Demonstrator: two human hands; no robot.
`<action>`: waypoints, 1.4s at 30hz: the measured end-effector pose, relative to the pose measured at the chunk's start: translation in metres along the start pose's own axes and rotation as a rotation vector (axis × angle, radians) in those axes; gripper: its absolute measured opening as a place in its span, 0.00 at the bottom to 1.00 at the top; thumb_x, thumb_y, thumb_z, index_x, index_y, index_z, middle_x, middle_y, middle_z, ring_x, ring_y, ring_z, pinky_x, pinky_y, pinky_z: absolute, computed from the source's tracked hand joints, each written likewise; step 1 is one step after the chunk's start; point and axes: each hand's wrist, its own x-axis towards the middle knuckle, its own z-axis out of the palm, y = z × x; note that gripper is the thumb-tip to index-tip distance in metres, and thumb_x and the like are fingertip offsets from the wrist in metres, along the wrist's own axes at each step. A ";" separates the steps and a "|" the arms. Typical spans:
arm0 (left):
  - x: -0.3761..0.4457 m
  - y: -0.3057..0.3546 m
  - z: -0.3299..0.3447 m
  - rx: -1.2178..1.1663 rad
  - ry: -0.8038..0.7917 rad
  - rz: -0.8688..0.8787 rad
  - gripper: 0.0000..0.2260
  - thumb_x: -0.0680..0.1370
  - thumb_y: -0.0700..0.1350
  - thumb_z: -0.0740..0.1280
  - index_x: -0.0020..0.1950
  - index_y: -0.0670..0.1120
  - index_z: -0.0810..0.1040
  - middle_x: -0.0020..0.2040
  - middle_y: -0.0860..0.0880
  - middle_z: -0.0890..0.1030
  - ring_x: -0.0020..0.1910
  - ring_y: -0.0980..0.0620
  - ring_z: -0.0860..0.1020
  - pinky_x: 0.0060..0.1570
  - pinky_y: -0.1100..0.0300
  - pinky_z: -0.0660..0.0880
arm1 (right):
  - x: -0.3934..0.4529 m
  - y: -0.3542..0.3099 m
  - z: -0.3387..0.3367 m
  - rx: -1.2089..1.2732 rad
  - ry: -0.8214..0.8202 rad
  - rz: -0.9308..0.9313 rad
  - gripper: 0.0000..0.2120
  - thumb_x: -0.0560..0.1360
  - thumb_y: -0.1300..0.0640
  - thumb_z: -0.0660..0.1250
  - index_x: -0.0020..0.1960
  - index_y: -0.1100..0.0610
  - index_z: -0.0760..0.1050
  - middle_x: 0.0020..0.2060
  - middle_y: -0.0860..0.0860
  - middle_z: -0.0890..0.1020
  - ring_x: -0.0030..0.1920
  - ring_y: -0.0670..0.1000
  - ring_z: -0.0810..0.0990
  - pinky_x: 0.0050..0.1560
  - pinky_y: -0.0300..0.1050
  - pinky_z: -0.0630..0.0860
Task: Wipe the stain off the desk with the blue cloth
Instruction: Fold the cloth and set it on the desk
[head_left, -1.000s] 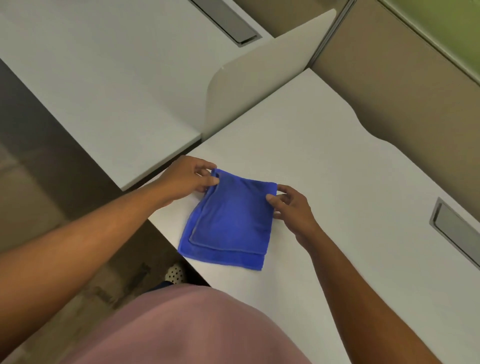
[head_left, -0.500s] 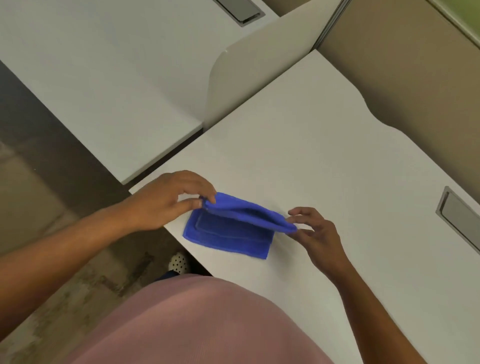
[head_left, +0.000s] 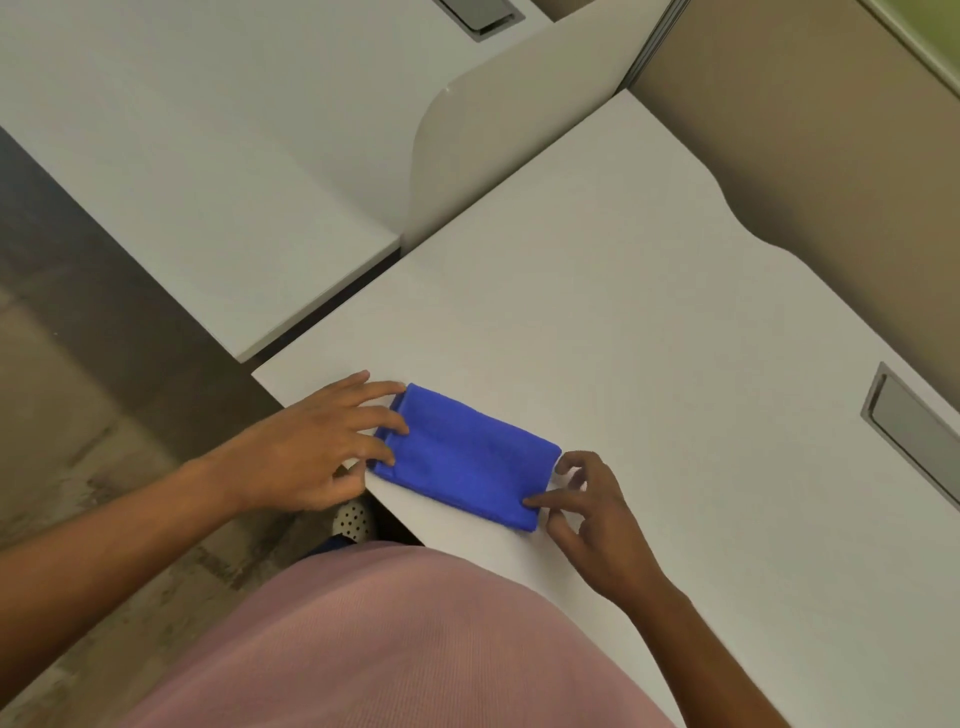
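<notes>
Head view: the blue cloth (head_left: 464, 457) lies folded on the desk (head_left: 597, 322) between both hands. Left hand (head_left: 317, 447) fingers (head_left: 387, 425) rest spread on its edge; right hand (head_left: 592, 514) fingers (head_left: 537, 501) touch the opposite corner, loose, gripping nothing. Soft, light and floppy; probably best pressed flat from above.

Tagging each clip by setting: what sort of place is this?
Probably an open-plan office: a white laminate desk with a grey metal cable hatch, a curved white divider panel and a beige partition wall.
</notes>
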 end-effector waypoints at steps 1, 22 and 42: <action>0.004 0.003 -0.001 -0.066 0.045 -0.037 0.11 0.76 0.47 0.67 0.53 0.55 0.88 0.62 0.56 0.83 0.77 0.50 0.70 0.76 0.44 0.68 | 0.001 -0.004 -0.002 0.030 0.052 0.019 0.11 0.79 0.52 0.66 0.52 0.42 0.88 0.62 0.40 0.69 0.63 0.38 0.70 0.54 0.31 0.69; 0.136 0.026 -0.026 -0.994 -0.257 -0.571 0.11 0.74 0.48 0.79 0.54 0.50 0.83 0.52 0.51 0.89 0.52 0.54 0.87 0.53 0.55 0.80 | -0.017 0.009 -0.035 0.848 0.152 0.399 0.09 0.77 0.60 0.77 0.55 0.59 0.80 0.54 0.55 0.87 0.54 0.52 0.87 0.56 0.48 0.82; 0.401 0.192 0.061 -1.104 -0.048 -0.649 0.13 0.81 0.48 0.72 0.65 0.49 0.83 0.56 0.52 0.89 0.55 0.52 0.87 0.59 0.51 0.83 | -0.060 0.211 -0.166 1.198 0.781 0.604 0.19 0.78 0.59 0.77 0.67 0.55 0.76 0.62 0.59 0.84 0.61 0.60 0.87 0.59 0.57 0.86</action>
